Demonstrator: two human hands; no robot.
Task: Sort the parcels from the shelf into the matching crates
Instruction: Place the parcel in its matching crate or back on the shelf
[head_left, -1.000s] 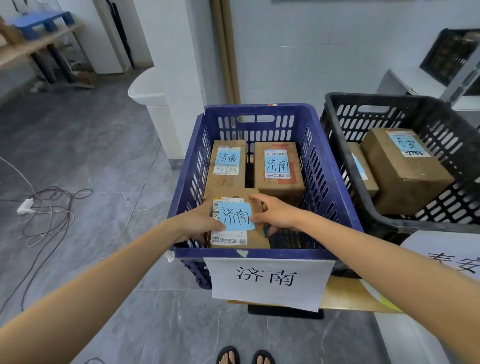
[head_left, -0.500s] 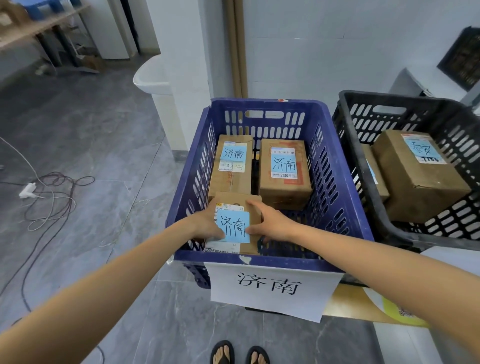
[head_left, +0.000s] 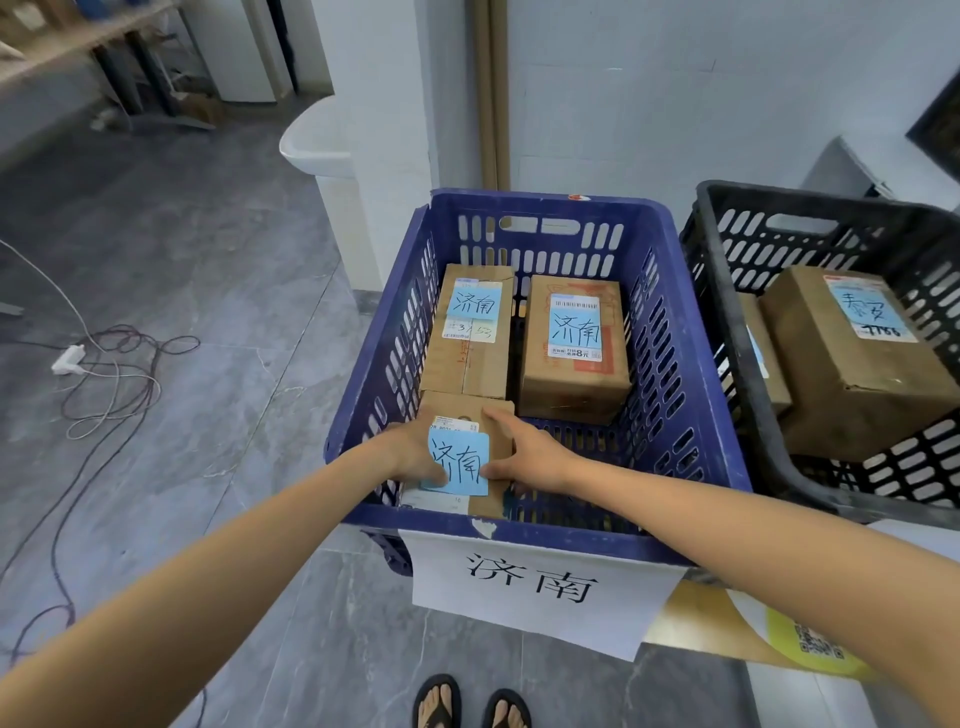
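A small brown cardboard parcel (head_left: 457, 402), box-shaped with flat matte faces, is held inside the blue slotted plastic crate (head_left: 670, 338), in its near left corner, close against the near wall. It is gripped from both sides. The left hand (head_left: 415, 452) is wrapped round its left edge and the right hand (head_left: 530, 457) round its right edge, with the right fingers (head_left: 498, 417) curled narrowly over the top. Both thumbs are pressed on a smooth pale blue square note (head_left: 462, 462) stuck to the lid and inked in black strokes. Whether the parcel's base is resting on the crate's floor cannot be told.

At the crate's far side two more taped cardboard boxes (head_left: 467, 374) are laid side by side, each marked with a like note. A white paper sheet (head_left: 535, 587) with two printed characters is hung from the near rim. Just right of the blue crate a black lattice-walled plastic crate (head_left: 727, 291) is seen, with a larger creased cardboard box (head_left: 852, 395) inside. To the blue crate's left, loose cables (head_left: 114, 374) are coiled on the grey polished tile floor (head_left: 234, 260).
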